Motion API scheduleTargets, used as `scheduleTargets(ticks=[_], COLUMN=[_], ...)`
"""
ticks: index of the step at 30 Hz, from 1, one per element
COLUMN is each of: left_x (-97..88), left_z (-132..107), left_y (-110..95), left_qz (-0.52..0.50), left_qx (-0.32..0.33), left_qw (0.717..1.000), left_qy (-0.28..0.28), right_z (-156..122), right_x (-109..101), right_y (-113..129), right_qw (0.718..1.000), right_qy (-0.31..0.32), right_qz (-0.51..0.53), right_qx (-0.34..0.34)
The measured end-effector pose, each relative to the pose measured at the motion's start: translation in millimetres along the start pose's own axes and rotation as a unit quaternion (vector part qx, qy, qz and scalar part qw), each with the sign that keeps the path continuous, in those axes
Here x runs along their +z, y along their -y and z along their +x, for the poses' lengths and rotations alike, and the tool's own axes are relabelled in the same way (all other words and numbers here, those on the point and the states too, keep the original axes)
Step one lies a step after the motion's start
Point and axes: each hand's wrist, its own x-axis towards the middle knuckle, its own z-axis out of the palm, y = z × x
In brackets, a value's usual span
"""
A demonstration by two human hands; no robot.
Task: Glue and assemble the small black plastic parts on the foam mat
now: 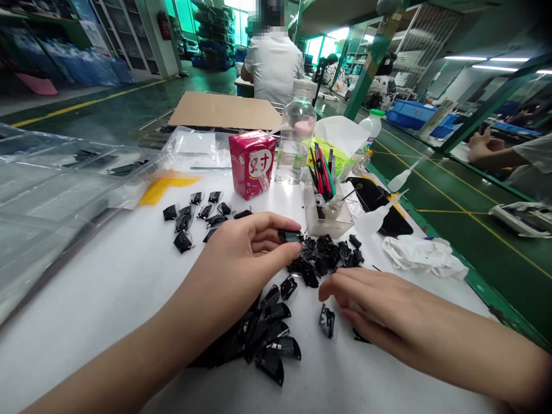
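White table (107, 299) strewn with black parts (328, 256), green floor (474, 195) beyond.

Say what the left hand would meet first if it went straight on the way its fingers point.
Most likely the pile of black parts, just ahead. The left hand, pinching one part, points right toward it. Depth is unclear, so it might pass above.

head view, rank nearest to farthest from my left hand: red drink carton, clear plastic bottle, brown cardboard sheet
1. red drink carton, just beyond the left hand holding a black plastic part
2. clear plastic bottle, right of the carton, farther back
3. brown cardboard sheet, farthest back
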Motion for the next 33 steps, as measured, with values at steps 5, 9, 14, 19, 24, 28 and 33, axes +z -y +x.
scheduleTargets(ticks=[5,9,14,19,24,28,33], left_x=[-0.1,-0.2,0.1,0.2,0.8,1.6,1.8], left_z=[1,0,0,0,-1,-2,-3], left_y=[0,2,4,3,3,5,6], left_qz=[-0.008,-0.009,-0.008,-0.02,-0.029,-0.032,-0.028], left_qx=[0.004,0.01,0.021,0.015,0.02,0.026,0.028], left_qw=[1.0,1.0,1.0,1.0,0.999,0.999,0.999], left_qy=[0.002,-0.001,-0.002,0.008,0.012,0.017,0.016], right_z=[4,8,9,11,12,11,13], right_x=[-5,-2,10,14,12,13,14], right_y=[6,6,6,5,3,4,6], right_qw=[0.997,0.989,0.97,0.956,0.957,0.95,0.936], right_qy=[0.024,0.025,-0.047,-0.1,-0.107,-0.135,-0.18], right_qz=[-0.034,-0.061,-0.147,-0.178,-0.164,-0.179,-0.2], right_qx=[-0.072,-0.13,-0.189,-0.21,-0.213,-0.219,-0.226])
